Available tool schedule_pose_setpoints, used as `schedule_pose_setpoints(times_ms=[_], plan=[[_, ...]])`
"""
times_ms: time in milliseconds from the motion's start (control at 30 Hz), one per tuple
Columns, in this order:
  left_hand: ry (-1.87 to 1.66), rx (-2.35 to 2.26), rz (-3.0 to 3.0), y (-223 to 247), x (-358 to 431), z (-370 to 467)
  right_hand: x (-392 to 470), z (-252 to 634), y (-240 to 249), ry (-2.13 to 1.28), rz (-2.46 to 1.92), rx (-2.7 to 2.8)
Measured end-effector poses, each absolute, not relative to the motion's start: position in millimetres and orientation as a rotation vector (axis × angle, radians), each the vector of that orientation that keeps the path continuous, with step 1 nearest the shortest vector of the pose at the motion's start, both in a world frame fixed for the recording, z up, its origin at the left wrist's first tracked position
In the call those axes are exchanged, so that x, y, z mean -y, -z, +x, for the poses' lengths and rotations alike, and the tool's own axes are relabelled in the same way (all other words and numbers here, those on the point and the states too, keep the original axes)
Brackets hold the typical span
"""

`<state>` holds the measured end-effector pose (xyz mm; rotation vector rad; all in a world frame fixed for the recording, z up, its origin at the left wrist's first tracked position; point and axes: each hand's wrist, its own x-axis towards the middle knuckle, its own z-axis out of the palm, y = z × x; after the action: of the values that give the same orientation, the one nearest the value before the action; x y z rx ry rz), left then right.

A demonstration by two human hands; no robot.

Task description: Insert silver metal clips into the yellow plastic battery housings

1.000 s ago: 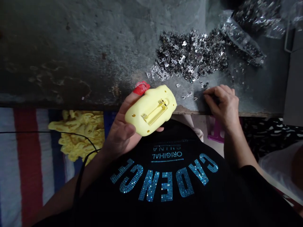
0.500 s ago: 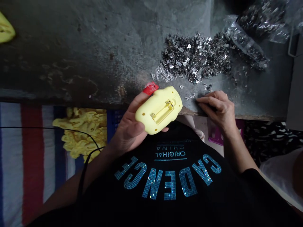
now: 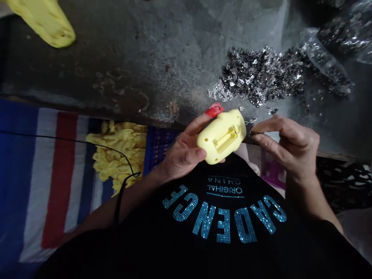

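Note:
My left hand (image 3: pixel 186 151) is closed around a yellow plastic shell (image 3: pixel 209 140), its open battery compartment (image 3: pixel 226 140) facing up and small metal pieces at both ends of the slot. Red tape (image 3: pixel 214 110) wraps one fingertip of this hand. To the right, my right hand (image 3: pixel 290 143) pinches a small metal contact (image 3: pixel 254 133) between thumb and forefinger, a short way from the shell's right end. Past both hands, a heap of shiny metal contacts (image 3: pixel 263 77) lies on the grey metal table (image 3: pixel 122 58).
At the upper left is another yellow shell (image 3: pixel 55 29). Plastic bags (image 3: pixel 328 58) of metal pieces are at the upper right. Below the table edge, yellow parts (image 3: pixel 119 151) sit by a blue crate (image 3: pixel 157 147). A black cable (image 3: pixel 95 145) crosses over striped cloth (image 3: pixel 62 155).
My right hand has lifted off the table with a small metal contact and turned toward the shell. The view has shifted left, showing more of the far yellow shell.

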<state>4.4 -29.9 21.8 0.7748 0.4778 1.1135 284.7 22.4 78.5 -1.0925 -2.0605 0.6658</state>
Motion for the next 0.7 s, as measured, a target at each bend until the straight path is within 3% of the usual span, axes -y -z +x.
schedule_pose_setpoints(times_ms=[433, 700], plan=[[-1.146, -0.541, 0.715, -29, 29, 9, -27, 255, -107, -0.466, -0.988, 2.424], [-1.177, -0.473, 0.718, -23, 28, 11, -23, 245, -110, -0.056, -0.824, 2.565]])
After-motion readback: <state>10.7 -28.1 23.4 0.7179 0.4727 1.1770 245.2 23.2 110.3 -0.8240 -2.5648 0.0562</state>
